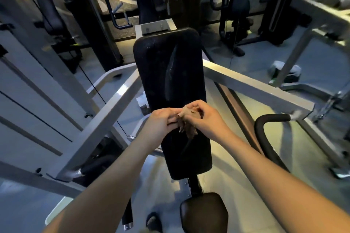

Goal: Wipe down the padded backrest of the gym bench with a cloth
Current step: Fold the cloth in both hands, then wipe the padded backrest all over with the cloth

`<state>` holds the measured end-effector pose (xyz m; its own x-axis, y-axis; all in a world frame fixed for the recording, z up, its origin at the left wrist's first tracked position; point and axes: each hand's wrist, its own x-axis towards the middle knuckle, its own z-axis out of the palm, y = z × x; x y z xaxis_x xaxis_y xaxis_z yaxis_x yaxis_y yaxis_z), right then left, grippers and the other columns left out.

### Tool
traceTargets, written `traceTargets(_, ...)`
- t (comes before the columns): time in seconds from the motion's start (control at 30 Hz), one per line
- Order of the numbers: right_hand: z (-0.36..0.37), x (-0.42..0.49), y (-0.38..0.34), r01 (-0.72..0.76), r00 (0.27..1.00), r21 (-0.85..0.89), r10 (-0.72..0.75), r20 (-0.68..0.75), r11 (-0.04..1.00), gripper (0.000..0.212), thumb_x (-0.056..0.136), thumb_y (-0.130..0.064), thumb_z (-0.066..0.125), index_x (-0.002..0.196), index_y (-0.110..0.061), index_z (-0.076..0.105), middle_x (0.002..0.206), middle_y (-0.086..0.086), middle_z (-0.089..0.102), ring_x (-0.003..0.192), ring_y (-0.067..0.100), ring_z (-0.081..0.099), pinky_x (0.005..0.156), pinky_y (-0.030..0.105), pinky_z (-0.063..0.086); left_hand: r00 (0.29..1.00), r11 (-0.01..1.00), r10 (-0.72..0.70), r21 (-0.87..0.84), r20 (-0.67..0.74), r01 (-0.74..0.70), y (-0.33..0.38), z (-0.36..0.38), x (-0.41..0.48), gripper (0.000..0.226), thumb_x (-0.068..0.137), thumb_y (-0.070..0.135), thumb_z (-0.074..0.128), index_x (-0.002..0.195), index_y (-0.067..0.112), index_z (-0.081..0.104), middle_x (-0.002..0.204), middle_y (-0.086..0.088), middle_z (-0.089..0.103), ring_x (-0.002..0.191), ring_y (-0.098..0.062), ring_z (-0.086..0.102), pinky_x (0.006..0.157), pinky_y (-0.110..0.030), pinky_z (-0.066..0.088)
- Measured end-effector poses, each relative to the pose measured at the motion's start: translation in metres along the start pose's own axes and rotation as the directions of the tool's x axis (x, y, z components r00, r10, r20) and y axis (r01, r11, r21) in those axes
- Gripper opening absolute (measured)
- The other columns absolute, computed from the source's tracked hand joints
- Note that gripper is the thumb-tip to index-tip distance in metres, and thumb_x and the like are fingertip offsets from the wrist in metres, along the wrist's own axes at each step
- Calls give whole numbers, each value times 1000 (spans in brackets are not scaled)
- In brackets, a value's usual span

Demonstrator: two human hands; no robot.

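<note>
The black padded backrest (pixel 166 66) of the gym bench runs down the middle of the view, with a pale streak along its upper part. Over its lower half, both hands hold a small crumpled brown cloth (pixel 187 122). My left hand (pixel 162 121) pinches the cloth from the left. My right hand (pixel 203 117) grips it from the right with curled fingers. A loose end of the cloth hangs down between the hands, just above the pad.
The dark round seat pad (pixel 204 212) sits below the backrest. Grey metal frame bars (pixel 255 85) flank the bench on both sides, and a curved black handle (pixel 265 130) stands at the right. Other gym machines stand behind. A sandalled foot (pixel 154 222) shows at the bottom.
</note>
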<state>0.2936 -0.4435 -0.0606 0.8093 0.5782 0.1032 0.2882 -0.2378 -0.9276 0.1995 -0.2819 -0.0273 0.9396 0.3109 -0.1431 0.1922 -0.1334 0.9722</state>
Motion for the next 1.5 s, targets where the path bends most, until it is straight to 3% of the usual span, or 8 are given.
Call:
traceTargets(0.17, -2, 19, -3, -5, 999, 44, 6, -38, 999, 15, 96, -26, 67, 101, -40, 63, 89, -10, 72, 76, 11, 71, 69, 34, 61, 996, 991, -85, -107, 14, 86, 12, -8, 22, 38, 98, 5, 37, 113, 0, 71, 110, -12, 75, 109, -22, 70, 91, -34, 58)
traceTargets(0.57, -57, 166, -69, 160, 907, -126, -196, -373, 979, 26, 100, -5, 52, 112, -28, 56, 100, -11, 71, 95, 3, 68, 80, 12, 51, 872, 911, 292, 391, -393, -129, 83, -100, 119, 14, 96, 19, 51, 96, 22, 64, 87, -5, 68, 78, -20, 64, 67, -39, 55)
traceTargets(0.7, -67, 220, -89, 158, 857, -370, -313, -410, 916, 39, 90, -13, 46, 112, -43, 57, 99, -15, 72, 109, 22, 60, 97, 47, 46, 809, 815, 438, 552, -392, -175, 110, -118, 160, 13, 95, 16, 50, 96, 15, 63, 93, -3, 63, 84, -18, 58, 68, -28, 44)
traceTargets(0.77, -69, 241, -92, 120, 845, -461, -335, -418, 879, 41, 91, -7, 47, 117, -34, 63, 109, -12, 71, 112, 22, 51, 94, 43, 40, 780, 806, 458, 569, -426, -162, 116, -127, 183, 15, 93, 17, 48, 94, 13, 62, 94, -4, 62, 94, -23, 56, 77, -34, 46)
traceTargets(0.93, -66, 266, -75, 189, 908, -515, -348, -232, 836, 31, 101, -15, 52, 127, -16, 70, 129, 3, 68, 127, 27, 57, 108, 48, 46, 768, 866, 302, 500, -564, 26, 118, -135, 232, 24, 101, 21, 37, 97, 9, 57, 103, -8, 56, 113, -27, 37, 84, -39, 36)
traceTargets(1.1, -75, 263, -73, 229, 922, -500, -351, -164, 835, 35, 105, -16, 57, 140, -18, 63, 138, -6, 64, 130, 10, 53, 108, 21, 38, 736, 953, 127, 287, -665, 95, 107, -122, 271, 38, 103, 33, 31, 109, 9, 60, 115, -12, 62, 109, -32, 48, 80, -37, 30)
traceTargets(1.33, -35, 293, -99, 178, 940, -748, -335, -62, 639, 43, 82, 8, 57, 118, -11, 70, 119, 7, 69, 114, 30, 60, 89, 39, 53, 718, 885, 316, 465, -620, 12, 92, -121, 276, 35, 106, 35, 29, 92, 11, 51, 91, -8, 57, 87, -29, 51, 67, -37, 33)
traceTargets(1.5, -52, 303, -115, 335, 933, -726, -317, 168, 601, 39, 101, -4, 49, 134, -19, 62, 125, 5, 69, 116, 28, 62, 94, 41, 52, 756, 896, 320, 442, -571, -45, 93, -127, 279, 35, 106, 33, 31, 87, 11, 50, 91, -7, 55, 88, -28, 49, 70, -37, 32)
